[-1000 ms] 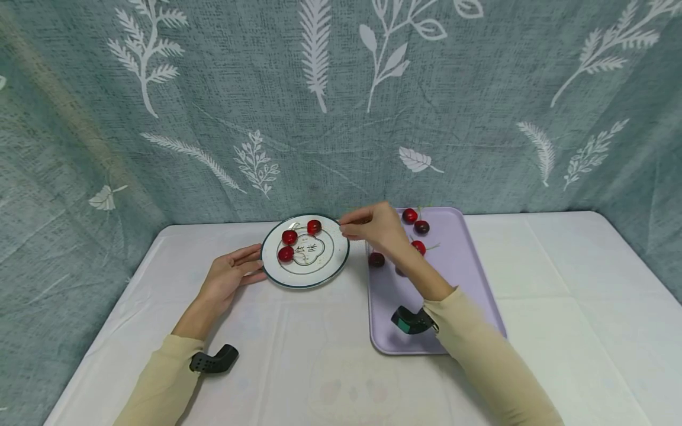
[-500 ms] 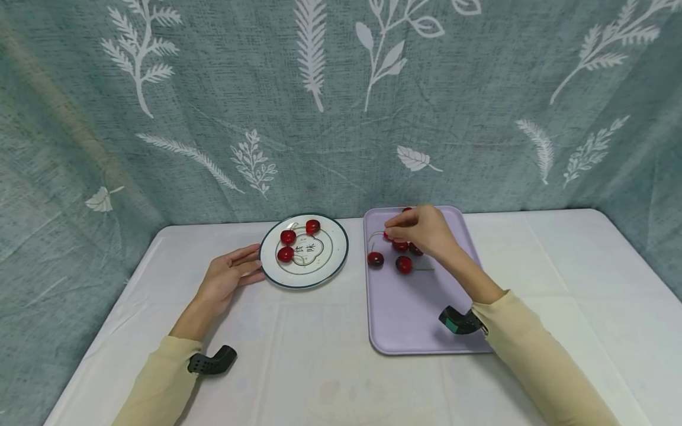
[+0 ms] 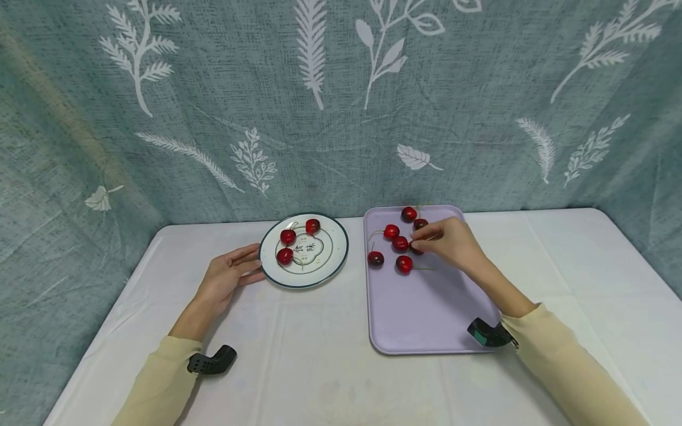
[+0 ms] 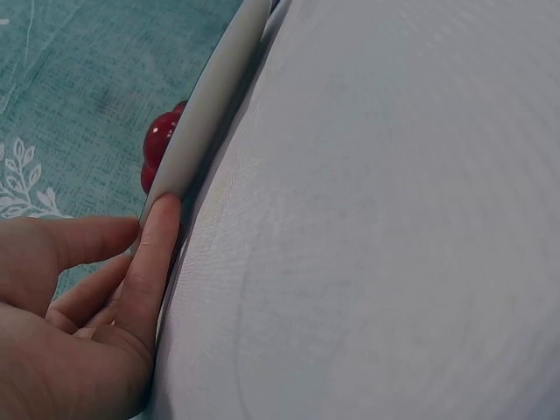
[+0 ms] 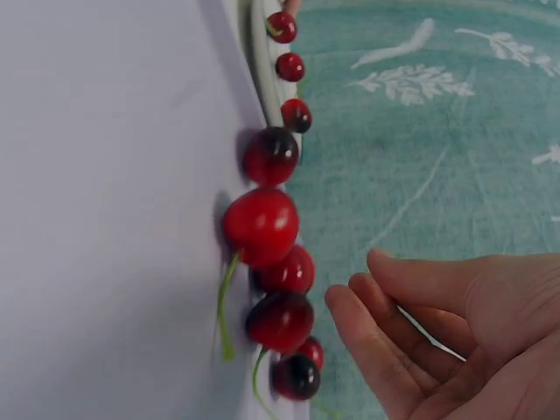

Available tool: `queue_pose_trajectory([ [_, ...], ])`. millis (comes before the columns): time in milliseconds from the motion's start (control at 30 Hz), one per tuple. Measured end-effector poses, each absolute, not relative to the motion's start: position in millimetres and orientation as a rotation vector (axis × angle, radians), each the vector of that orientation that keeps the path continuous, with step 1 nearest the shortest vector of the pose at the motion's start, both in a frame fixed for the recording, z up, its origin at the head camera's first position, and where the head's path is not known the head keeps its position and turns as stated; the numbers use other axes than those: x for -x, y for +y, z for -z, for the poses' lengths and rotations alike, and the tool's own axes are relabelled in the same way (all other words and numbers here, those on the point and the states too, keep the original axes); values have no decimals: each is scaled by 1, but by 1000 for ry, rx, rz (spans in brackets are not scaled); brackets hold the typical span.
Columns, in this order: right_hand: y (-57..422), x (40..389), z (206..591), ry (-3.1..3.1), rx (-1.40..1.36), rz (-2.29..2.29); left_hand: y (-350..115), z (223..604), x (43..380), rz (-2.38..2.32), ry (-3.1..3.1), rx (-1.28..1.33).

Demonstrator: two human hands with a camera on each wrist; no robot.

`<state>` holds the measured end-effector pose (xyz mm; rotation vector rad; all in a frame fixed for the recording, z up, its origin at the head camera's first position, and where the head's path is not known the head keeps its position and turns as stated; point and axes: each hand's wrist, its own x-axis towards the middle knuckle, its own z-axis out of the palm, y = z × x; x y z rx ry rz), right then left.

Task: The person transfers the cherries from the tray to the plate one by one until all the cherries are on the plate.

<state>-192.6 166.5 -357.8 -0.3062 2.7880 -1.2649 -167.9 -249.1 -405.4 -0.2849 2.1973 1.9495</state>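
The white plate [image 3: 333,269] with a dark rim bears three red cherries, one of them a cherry [image 3: 312,226] near its back edge. My left hand [image 3: 224,278] touches the plate's left rim with thumb and fingertips, fingers fairly straight. In the left wrist view, the thumb [image 4: 150,262] lies against the plate's edge. To the right, a lilac tray [image 3: 426,313] bears several stemmed cherries. My right hand [image 3: 450,239] is over its back part, fingertips beside a dark cherry [image 3: 417,249] that they partly hide. In the right wrist view, thumb and fingers are apart, with nothing between them.
A white cloth [image 3: 309,355] covers the table, and a green leaf-patterned curtain [image 3: 341,148] hangs behind it. Plate and tray stand side by side with a narrow strip of cloth between. Each wrist wears a black device [image 3: 212,360].
My right hand has moved right, from the plate's right rim to over the tray. A cherry at its fingertips half a second ago now lies on the tray, apart from it. The left hand stays.
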Motion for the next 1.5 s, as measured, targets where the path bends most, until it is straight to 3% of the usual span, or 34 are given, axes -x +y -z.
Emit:
queue_pose_trajectory([
  [633,200,180,377,2813,312,1074,-249,406,168,-1944,2206,280],
  [1500,196,176,384,2862,371,1191,-250,405,167,-1942,2206,277],
])
